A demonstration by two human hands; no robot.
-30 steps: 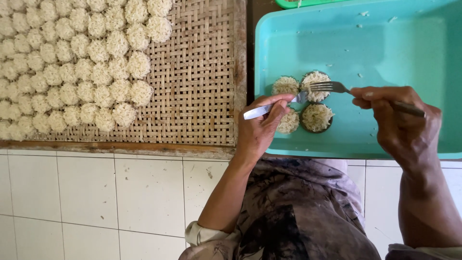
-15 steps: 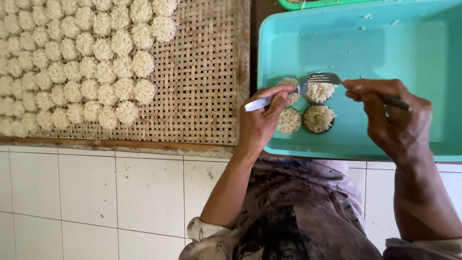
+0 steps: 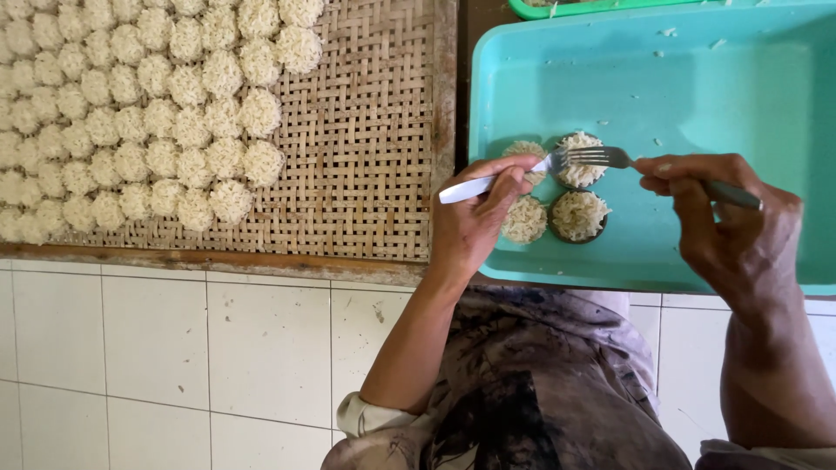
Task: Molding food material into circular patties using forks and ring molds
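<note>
My left hand (image 3: 475, 218) grips a white-handled utensil (image 3: 488, 183) whose tip reaches a small round noodle-filled mould (image 3: 582, 169) in the teal tray (image 3: 697, 96). My right hand (image 3: 723, 222) holds a metal fork (image 3: 601, 157), its tines resting on top of that same mould. Three more small noodle rounds lie close by: one (image 3: 525, 149) behind my left fingers, one (image 3: 525, 221) just in front of them, and one in a dark mould (image 3: 579, 216) below the fork.
A woven bamboo mat (image 3: 374, 165) on the left carries several rows of pale noodle nests (image 3: 157, 113), its right part bare. White tiles (image 3: 174, 348) lie below. A green rim (image 3: 592, 7) shows past the tray's far edge.
Both hands have held their place over the moulds. The fork tines have shifted slightly on the upper mould, and the white-handled utensil stays against it.
</note>
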